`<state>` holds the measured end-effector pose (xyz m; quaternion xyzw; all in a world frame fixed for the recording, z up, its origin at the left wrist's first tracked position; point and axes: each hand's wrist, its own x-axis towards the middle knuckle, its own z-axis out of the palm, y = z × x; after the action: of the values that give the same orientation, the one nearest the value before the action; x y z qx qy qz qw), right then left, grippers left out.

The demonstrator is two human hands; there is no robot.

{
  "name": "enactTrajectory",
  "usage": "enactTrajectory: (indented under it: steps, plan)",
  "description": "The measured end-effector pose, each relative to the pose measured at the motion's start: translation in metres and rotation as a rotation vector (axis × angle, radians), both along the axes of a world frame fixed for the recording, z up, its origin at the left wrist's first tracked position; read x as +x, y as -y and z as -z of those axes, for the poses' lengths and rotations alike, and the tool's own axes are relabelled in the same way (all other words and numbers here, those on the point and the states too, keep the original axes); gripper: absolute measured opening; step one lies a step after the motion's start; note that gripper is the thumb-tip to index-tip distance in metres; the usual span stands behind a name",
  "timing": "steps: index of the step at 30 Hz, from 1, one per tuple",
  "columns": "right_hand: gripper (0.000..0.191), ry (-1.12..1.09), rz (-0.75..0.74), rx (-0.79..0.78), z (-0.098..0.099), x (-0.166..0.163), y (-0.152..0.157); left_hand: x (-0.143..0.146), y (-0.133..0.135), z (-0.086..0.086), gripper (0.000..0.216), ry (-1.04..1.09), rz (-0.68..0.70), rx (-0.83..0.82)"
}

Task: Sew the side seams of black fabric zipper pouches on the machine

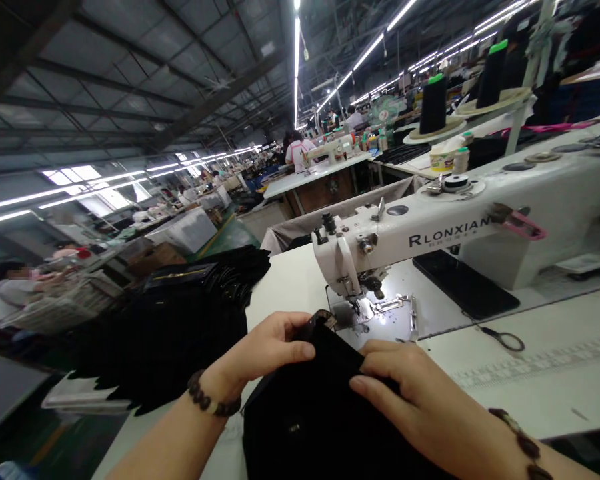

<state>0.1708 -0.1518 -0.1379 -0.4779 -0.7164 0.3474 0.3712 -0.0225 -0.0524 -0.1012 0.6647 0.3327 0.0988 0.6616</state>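
A piece of black fabric [310,413] hangs over the front of the white sewing table, a small shiny tag on its face. My left hand [275,343] pinches its upper left corner between thumb and fingers, where a dark curled strip shows. Along the upper right edge, my right hand [400,380] grips the same fabric, thumb on top. Just beyond both hands stands the needle area of a white sewing machine [360,300]. The fabric's top edge lies close in front of the metal plate; whether it touches the plate I cannot tell.
A thick stack of black fabric pieces [180,320] lies at the left. Right of the needle are a black phone [465,283], small scissors [503,339] and a printed ruler strip [540,363]. Black thread cones [433,107] stand behind. Other people sit at machines farther off.
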Motion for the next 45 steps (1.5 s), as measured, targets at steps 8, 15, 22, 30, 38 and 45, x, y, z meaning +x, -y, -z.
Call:
enactTrajectory:
  steps: [8, 15, 22, 30, 38, 45]
  plan:
    - [0.034, -0.114, 0.023, -0.088, 0.012, -0.001, -0.010, -0.002, 0.008, 0.004, 0.044, -0.048, -0.119, 0.053]
    - [0.032, -0.131, -0.008, -0.073, 0.016, -0.002, -0.008, -0.001, 0.008, 0.003, 0.033, -0.171, -0.122, 0.179]
    - [0.030, -0.109, -0.029, -0.057, 0.019, -0.003, -0.008, 0.003, 0.009, -0.003, 0.029, -0.355, -0.111, 0.451]
    - [0.030, -0.091, 0.009, -0.143, 0.024, -0.004, -0.008, 0.008, 0.009, 0.002, 0.031, -0.385, -0.169, 0.504]
    - [0.032, -0.311, 0.077, -0.317, 0.035, -0.010, -0.014, 0.010, 0.008, -0.001, 0.030, -0.425, -0.200, 0.581]
    - [0.032, -0.351, 0.115, -0.258, 0.035, -0.014, -0.009, 0.009, 0.006, -0.005, 0.031, -0.424, -0.172, 0.522]
